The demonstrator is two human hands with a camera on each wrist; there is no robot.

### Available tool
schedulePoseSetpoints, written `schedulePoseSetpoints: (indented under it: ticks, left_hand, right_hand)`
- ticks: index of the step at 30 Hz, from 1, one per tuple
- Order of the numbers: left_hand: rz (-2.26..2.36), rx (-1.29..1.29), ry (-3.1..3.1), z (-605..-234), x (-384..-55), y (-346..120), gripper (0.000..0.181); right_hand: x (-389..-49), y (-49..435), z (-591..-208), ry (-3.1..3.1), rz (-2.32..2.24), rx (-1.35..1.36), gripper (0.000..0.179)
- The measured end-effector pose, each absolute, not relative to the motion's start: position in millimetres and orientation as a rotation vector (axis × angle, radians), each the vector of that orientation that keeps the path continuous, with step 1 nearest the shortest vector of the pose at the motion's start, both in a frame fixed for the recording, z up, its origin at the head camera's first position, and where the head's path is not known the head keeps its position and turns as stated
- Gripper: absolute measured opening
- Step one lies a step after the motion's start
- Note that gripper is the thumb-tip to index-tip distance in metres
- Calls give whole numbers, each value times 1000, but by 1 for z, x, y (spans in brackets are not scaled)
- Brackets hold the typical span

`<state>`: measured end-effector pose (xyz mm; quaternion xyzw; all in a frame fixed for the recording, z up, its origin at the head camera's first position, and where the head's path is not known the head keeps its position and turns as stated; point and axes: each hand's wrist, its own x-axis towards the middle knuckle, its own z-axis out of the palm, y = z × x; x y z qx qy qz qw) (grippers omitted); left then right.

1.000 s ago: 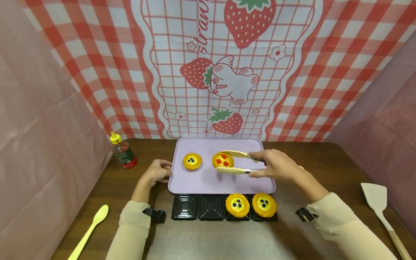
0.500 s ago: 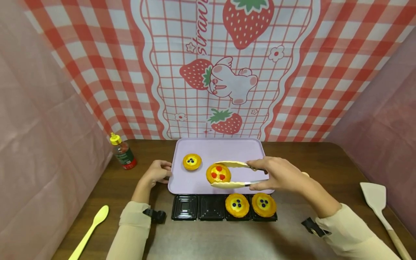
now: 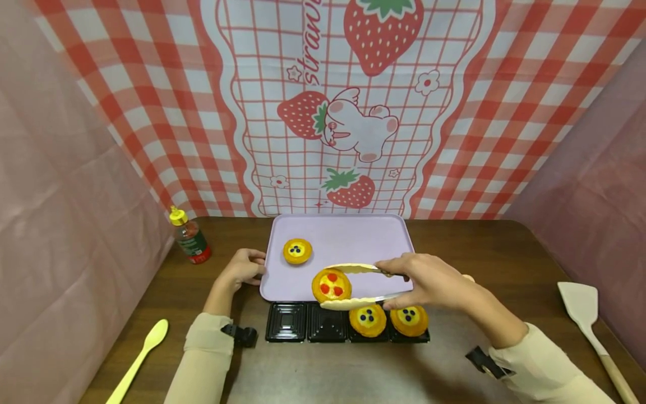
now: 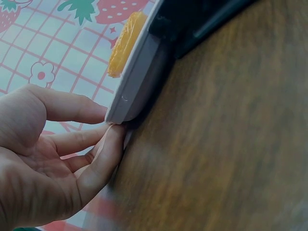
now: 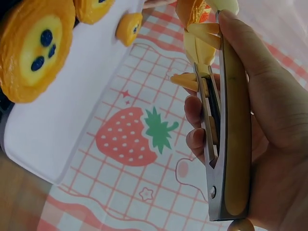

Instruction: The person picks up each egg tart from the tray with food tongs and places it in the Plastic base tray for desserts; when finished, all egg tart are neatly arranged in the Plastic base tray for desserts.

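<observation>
My right hand (image 3: 429, 280) grips a pair of tongs (image 5: 236, 115) with cream scalloped tips. Between those tips is an egg tart with red toppings (image 3: 331, 284), raised over the front edge of the lilac tray (image 3: 353, 230). At the tray's left edge, my left hand (image 3: 246, 267) pinches the rim, which the left wrist view shows between thumb and fingers (image 4: 98, 168). One tart with blueberries (image 3: 298, 251) lies on the tray's left side. Along the tray's front runs a black row of square compartments (image 3: 286, 322); its two right ones hold blueberry tarts (image 3: 410, 321), one partly behind the tongs.
A sauce bottle with a yellow cap (image 3: 192, 238) stands at the back left. On the left lies a yellow spoon (image 3: 138, 359), and a white spatula (image 3: 582, 308) with a wooden handle lies far right. A checked strawberry cloth (image 3: 353, 129) hangs behind the table.
The red-topped tart, held in the tongs, has moved from the tray's middle toward me and slightly left, to the front edge. My left hand stays at the tray rim.
</observation>
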<state>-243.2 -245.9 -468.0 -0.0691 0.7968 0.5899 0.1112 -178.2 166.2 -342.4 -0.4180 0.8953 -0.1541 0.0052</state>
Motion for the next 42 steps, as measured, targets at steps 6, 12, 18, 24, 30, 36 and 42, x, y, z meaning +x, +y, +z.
schedulePoseSetpoints:
  ticks: [6,12,18,24,30,36,42]
  left_hand:
    - [1727,-216,2339,-468,-243,-246,47]
    - [1726,-219,2340,-468,-244,-246,48]
    - [1734,-217,2336,-469,-245,-246,47]
    - [1727,-216,2336,-471,-247,-247,47]
    - [1725,-221,2337,-472,-248,-247,47]
    - [1725,-225,2335,-470,-247,-247,47]
    - [1726,-230,2336,-470,-246,-248,47]
  right_hand:
    - [-177,158,-354,2787,-412,-1282,75]
    - [-177,151,-366,2686,-395,-1280,68]
    - [-176,146,-373,2635,-382,-1279,67]
    - [-176,144,-379,2640,-361,-1305,66]
    - [-177,142,-382,2645,-364,-1295,66]
    - [-178,142,-385,2660,-352,-1275,66]
    - [-178,141,-388,2678,-343,-1289,68]
